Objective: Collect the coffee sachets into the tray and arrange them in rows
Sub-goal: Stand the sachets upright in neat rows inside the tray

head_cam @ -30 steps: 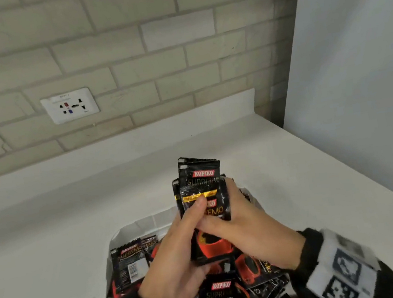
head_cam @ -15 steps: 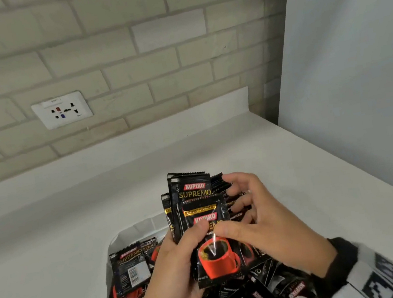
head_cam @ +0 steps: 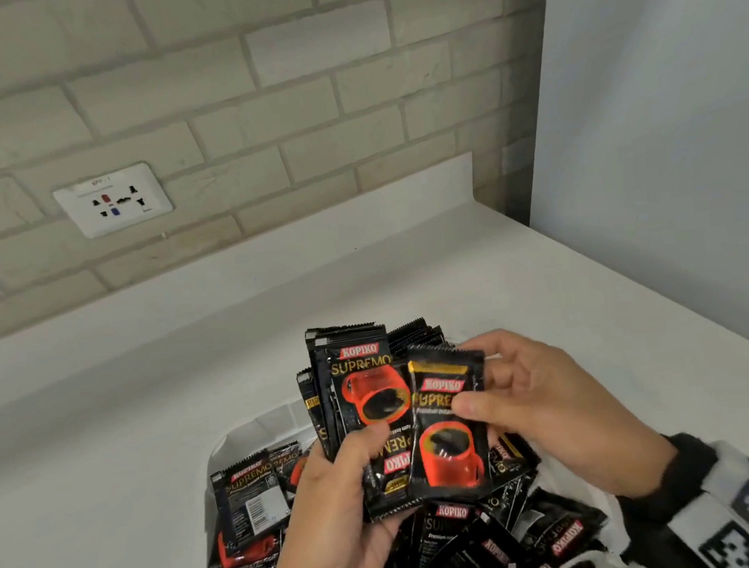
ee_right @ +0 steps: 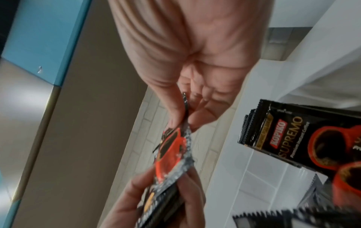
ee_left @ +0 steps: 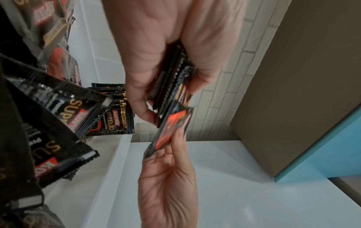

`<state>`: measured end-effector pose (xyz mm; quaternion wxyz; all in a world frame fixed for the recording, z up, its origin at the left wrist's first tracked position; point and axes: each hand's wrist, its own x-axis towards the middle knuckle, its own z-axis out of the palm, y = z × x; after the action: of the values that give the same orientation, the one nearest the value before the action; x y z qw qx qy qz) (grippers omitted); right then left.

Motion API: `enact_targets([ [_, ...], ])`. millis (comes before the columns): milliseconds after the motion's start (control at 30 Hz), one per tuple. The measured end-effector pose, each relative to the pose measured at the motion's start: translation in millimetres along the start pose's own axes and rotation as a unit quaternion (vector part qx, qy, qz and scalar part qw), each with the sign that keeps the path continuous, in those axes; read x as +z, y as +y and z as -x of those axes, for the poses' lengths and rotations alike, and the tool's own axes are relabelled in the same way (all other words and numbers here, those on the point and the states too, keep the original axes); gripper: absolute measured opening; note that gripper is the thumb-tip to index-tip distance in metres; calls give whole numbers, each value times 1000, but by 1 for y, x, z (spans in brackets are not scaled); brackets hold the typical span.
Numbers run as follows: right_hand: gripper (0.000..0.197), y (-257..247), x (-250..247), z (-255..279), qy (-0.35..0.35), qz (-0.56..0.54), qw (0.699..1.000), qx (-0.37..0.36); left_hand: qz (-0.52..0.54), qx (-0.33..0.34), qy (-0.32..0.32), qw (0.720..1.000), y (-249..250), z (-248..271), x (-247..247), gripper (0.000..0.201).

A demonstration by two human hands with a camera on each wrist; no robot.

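Above the white tray (head_cam: 258, 425) on the white counter (head_cam: 101, 463), my left hand (head_cam: 342, 521) grasps a stack of coffee sachets (head_cam: 361, 395), thumb pressed across the front and fingers curled behind, the packs standing roughly upright with their printed fronts toward me. My right hand (head_cam: 551, 413) pinches a single sachet (head_cam: 448, 422) between thumb and fingers, holding it upright against the right side of the stack, its lower left part overlapping the front pack. In the left wrist view the stack (ee_left: 171, 81) shows edge-on, its crimped ends fanned slightly inside my grip, with the single sachet (ee_left: 171, 128) meeting it just below. In the right wrist view my fingers close on the sachet's (ee_right: 171, 155) upper edge while its lower end touches the stack in my other hand. Beneath both hands the tray holds a loose pile of sachets (head_cam: 487, 540), black with red cups, lying at mixed angles, some face up and some face down; one sachet with a barcode (head_cam: 251, 500) rests at the tray's left side. A row of sachets (ee_left: 117, 108) stands packed together at the tray's far end. A wall socket (head_cam: 113, 206) sits in the brick wall (head_cam: 335, 74) behind the counter.
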<state>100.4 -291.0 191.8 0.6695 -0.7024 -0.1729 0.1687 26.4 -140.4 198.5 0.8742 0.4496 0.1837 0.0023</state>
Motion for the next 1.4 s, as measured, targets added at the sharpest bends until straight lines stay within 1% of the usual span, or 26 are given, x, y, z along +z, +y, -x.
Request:
enact_targets([
  [33,35,0,-5,0,12,-32,999,0,3,7,12,1000,0,-1,-1,33],
  [133,77,1,-17,-1,34,-152,988,-7,2,26,39,999,1,-2,-3,33],
  [167,85,2,-20,-1,38,-183,982,-7,3,31,43,999,1,-2,-3,34],
  [200,88,3,-23,-1,34,-208,977,-3,4,35,46,998,1,-3,-3,35],
  [267,87,4,-26,1,16,-248,969,9,5,43,51,998,1,-4,-3,34],
  [367,87,7,-27,5,-6,-269,963,21,4,49,63,997,1,-4,-2,35],
  [400,85,7,-28,6,-9,-264,964,22,7,50,66,996,2,-4,-2,35],
  [467,70,2,-32,5,-2,-232,973,9,17,61,75,995,5,-3,-4,36],
  [533,42,-7,-39,1,29,-161,986,-15,29,80,80,993,10,-2,-8,35],
  [600,17,-16,-48,-8,81,-17,996,-37,35,96,84,991,14,0,-14,35],
  [633,12,-19,-53,-14,91,74,992,-53,36,102,86,990,16,0,-17,36],
  [667,13,-21,-55,-21,78,168,980,-71,36,108,92,989,18,0,-20,39],
  [733,20,-20,-56,-34,6,331,940,-79,40,120,106,986,20,0,-26,44],
  [767,21,-17,-54,-41,-35,386,919,-70,42,124,111,985,20,1,-28,44],
  [833,16,-10,-47,-53,-103,465,878,-50,44,128,111,985,20,2,-29,43],
  [900,8,-4,-38,-61,-144,527,837,-41,45,129,109,985,20,5,-28,40],
  [933,11,-1,-34,-64,-159,548,820,-41,44,130,112,984,20,7,-29,38],
  [1000,27,5,-26,-68,-173,590,788,-46,46,133,110,984,20,9,-29,35],
  [1033,31,8,-23,-70,-171,612,770,-49,47,132,110,984,21,11,-30,34],
  [1067,28,10,-22,-70,-166,627,759,-54,48,132,108,984,21,12,-31,33],
  [1133,13,10,-21,-70,-155,662,731,-58,44,127,108,985,21,12,-32,32],
  [1167,18,10,-21,-70,-148,684,712,-63,44,125,108,985,21,12,-33,32],
  [1233,36,11,-20,-70,-145,723,670,-79,49,123,109,985,21,10,-34,33],
  [1300,40,12,-18,-70,-144,744,644,-105,55,124,109,985,20,9,-37,36],
  [1333,40,13,-17,-70,-145,749,636,-117,59,125,107,985,19,8,-37,41],
  [1400,38,14,-14,-69,-148,755,626,-130,54,121,115,984,18,7,-37,69],
])
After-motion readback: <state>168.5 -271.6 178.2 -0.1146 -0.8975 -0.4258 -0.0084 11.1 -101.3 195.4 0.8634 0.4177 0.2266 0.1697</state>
